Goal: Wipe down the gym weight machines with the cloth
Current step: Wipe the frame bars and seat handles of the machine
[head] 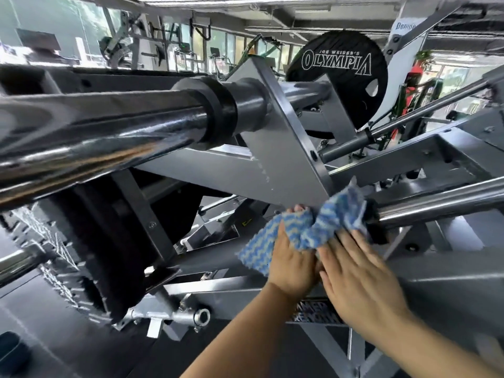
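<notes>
The blue-and-white cloth (305, 231) is lying bunched against the grey frame (272, 148) of the weight machine, just beside the end of a chrome bar (441, 203). The left hand (293, 264) is gripping it, fingertips curling over its upper edge with cloth draping below the fingers. The right hand (360, 279) is pressing straight, relaxed fingers against the cloth's lower right fold. A black Olympia plate (341, 75) is sitting well above.
</notes>
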`<act>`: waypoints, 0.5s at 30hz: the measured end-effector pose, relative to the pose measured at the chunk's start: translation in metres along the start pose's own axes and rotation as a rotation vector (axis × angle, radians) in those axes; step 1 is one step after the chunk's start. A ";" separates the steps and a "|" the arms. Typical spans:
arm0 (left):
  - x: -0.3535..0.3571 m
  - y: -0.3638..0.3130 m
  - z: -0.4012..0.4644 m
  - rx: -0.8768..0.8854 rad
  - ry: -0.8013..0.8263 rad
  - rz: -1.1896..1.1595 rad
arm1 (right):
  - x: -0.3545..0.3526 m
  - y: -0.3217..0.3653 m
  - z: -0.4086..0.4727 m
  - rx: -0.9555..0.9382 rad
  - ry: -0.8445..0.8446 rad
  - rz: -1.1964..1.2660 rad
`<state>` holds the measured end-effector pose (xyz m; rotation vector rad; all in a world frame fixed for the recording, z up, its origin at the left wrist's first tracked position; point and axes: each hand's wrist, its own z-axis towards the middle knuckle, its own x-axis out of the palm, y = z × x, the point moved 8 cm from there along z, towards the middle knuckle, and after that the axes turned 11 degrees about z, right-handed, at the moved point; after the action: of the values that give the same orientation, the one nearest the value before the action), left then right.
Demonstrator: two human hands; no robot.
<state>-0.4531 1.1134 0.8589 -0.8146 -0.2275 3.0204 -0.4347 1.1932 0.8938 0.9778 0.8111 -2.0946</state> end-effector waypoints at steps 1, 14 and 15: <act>0.002 0.012 -0.006 -0.079 0.021 -0.047 | 0.013 0.005 0.002 -0.020 0.063 -0.010; 0.030 0.134 -0.047 -0.330 0.282 0.022 | 0.090 0.080 0.074 -0.100 0.498 -0.240; 0.033 0.143 -0.053 -0.379 0.298 0.014 | 0.095 0.082 0.080 -0.101 0.517 -0.258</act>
<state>-0.4502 0.9805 0.7767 -1.2758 -0.8033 2.8525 -0.4481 1.0560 0.8383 1.4494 1.3485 -2.0036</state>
